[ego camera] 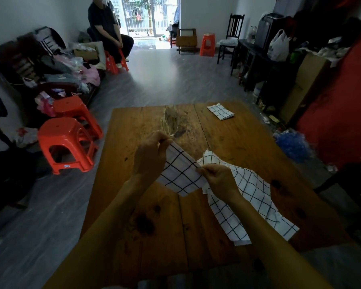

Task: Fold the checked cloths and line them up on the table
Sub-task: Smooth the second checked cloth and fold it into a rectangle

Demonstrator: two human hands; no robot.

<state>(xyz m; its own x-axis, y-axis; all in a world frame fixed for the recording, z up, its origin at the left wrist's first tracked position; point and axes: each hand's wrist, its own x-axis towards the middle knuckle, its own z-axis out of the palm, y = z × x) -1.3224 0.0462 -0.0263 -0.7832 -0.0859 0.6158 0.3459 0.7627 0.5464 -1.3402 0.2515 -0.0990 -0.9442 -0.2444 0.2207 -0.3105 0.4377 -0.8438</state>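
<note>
White checked cloth hangs above the wooden table, pinched by left hand and right hand, and a loose pinch could let its edges slide apart.

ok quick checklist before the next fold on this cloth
1. Left hand has a grip on the held cloth: ok, it pinches the far corner.
2. Right hand has a grip on it: ok, it pinches the near edge.
3. Edges lined up: cannot tell, the hands hide the corners.
4. Bare table under the hands to lay it down: ok.
5. Next cloth out of the way: not ok, it lies unfolded right under the right hand.
6. Folded cloth set as the start of the row: ok, at the far right of the table.
</note>
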